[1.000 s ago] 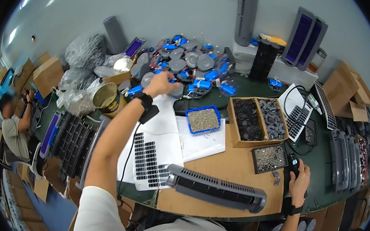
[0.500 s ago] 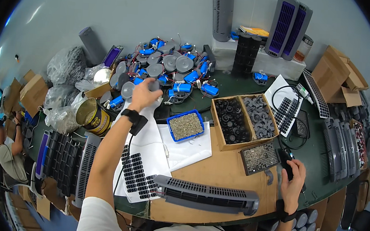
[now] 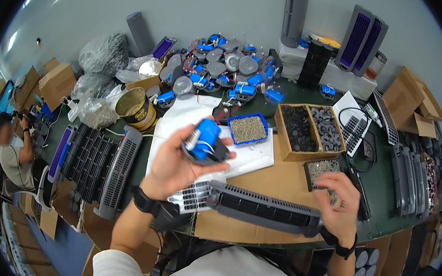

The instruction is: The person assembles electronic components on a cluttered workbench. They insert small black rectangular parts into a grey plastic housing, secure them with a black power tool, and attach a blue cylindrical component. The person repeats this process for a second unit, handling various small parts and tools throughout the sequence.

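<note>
My left hand is closed round a dark round base with a blue-wrapped battery pack and a white wire, raised above the table. Its palm faces up, with the fingers round the far side. Over the right end of a long grey slotted fan housing hovers my right hand, its fingers bent and the thumb apart from them. Nothing shows in its grip. Just behind it, a small grey hook-shaped piece is partly hidden. The housing lies on its side on a cardboard sheet.
A blue tray of small metal parts and a divided cardboard box of black and grey pieces stand beyond. More battery bases are heaped at the back. A yellow-black tin stands left. Another person works far left.
My left hand has come back from the heap toward me, bringing a battery base. My right hand has left the black tool at the right and moved inward over the housing's end.
</note>
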`<action>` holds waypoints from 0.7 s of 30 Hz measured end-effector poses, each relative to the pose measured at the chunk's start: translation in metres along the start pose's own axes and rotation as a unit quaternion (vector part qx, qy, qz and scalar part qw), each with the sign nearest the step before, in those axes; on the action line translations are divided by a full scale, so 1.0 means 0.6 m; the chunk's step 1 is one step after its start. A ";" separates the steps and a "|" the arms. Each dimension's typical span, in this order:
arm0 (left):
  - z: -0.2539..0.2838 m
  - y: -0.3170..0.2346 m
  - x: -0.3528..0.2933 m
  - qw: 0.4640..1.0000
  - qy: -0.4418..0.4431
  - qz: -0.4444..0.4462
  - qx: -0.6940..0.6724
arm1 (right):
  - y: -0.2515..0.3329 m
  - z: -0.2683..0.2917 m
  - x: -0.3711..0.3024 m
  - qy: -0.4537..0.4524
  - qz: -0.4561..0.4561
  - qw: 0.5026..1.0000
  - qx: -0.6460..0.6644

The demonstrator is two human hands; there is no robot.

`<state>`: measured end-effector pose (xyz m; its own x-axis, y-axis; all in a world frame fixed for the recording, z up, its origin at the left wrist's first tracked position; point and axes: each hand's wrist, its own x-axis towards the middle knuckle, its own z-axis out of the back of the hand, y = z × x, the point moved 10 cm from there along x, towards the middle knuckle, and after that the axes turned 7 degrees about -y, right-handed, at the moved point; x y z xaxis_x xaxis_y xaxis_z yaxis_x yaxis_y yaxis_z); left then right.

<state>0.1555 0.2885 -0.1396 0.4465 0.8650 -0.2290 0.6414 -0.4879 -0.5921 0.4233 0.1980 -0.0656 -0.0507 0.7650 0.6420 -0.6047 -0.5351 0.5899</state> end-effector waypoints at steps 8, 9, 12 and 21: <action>-0.006 0.149 -0.066 0.999 0.031 -0.027 0.013 | 0.138 -0.184 0.020 0.143 0.057 0.965 0.214; -0.008 0.152 -0.072 0.998 0.042 -0.039 0.026 | 0.149 -0.190 0.022 0.140 0.085 0.961 0.223; -0.025 0.155 -0.089 0.989 0.142 -0.044 0.024 | 0.152 -0.223 0.004 0.205 0.161 0.939 0.223; 0.006 0.165 -0.082 0.984 0.172 -0.020 0.040 | 0.087 -0.228 -0.006 0.205 -0.056 0.926 0.312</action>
<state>0.1948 0.1980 -0.1898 0.6148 0.7862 0.0632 0.6186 -0.4309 -0.6570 0.2832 0.2162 -0.1039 -0.3906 0.8318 0.3944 -0.0532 -0.4481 0.8924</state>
